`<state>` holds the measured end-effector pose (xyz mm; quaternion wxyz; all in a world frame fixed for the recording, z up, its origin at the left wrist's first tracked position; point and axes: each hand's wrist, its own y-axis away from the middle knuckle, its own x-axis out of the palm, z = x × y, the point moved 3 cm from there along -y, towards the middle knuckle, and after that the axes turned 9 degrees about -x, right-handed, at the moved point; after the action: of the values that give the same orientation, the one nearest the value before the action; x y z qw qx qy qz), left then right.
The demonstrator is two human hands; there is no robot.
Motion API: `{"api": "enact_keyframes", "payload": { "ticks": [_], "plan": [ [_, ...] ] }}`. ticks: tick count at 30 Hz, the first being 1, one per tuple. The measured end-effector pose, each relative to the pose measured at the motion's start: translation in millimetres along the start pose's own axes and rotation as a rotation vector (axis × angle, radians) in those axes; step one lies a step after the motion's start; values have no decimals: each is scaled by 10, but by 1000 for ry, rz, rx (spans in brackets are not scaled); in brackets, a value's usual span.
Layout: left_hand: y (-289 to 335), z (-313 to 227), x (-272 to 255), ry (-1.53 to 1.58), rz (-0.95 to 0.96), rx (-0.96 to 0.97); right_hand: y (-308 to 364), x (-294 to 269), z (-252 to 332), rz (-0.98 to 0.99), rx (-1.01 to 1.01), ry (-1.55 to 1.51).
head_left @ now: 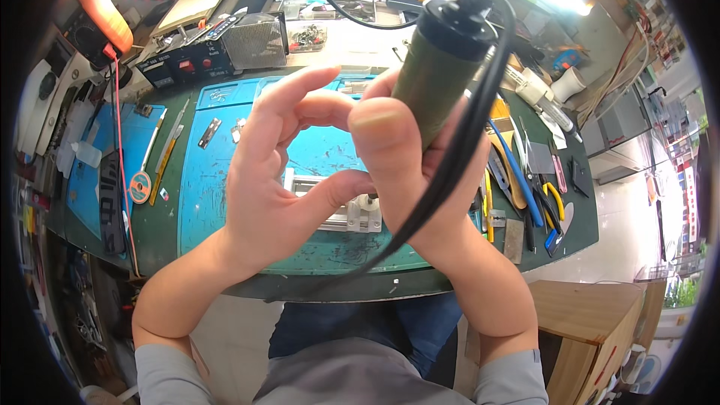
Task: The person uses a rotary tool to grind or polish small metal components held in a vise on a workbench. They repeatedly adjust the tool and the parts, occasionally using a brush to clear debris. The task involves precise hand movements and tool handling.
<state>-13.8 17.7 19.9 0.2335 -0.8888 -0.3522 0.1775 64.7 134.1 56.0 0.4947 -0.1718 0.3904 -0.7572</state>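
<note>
My right hand (420, 180) grips a dark green cylindrical power tool (439, 79) with a black end cap, held upright with its tip down. A black cable (457, 157) runs from the cap down across my right wrist. My left hand (281, 172) is open beside it, fingers spread, its thumb reaching toward the tool's lower tip (367, 199). Under both hands sits a small metal clamp fixture (352, 217) on a blue work mat (210, 187).
A green bench (161, 232) carries a solder spool (139, 187), tweezers and blades on the left, and pliers, cutters and screwdrivers (540, 202) on the right. A black box unit (214, 52) stands at the back left. A wooden cabinet (585, 330) is at lower right.
</note>
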Motion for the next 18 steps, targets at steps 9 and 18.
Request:
{"api": "enact_keyframes", "payload": {
  "ticks": [9, 18],
  "plan": [
    [120, 51, 45, 63, -101, -114, 7, 29, -49, -10, -76, -20],
    [118, 61, 55, 79, -76, -96, 0, 42, -66, -35, -142, -30]
  ]
}}
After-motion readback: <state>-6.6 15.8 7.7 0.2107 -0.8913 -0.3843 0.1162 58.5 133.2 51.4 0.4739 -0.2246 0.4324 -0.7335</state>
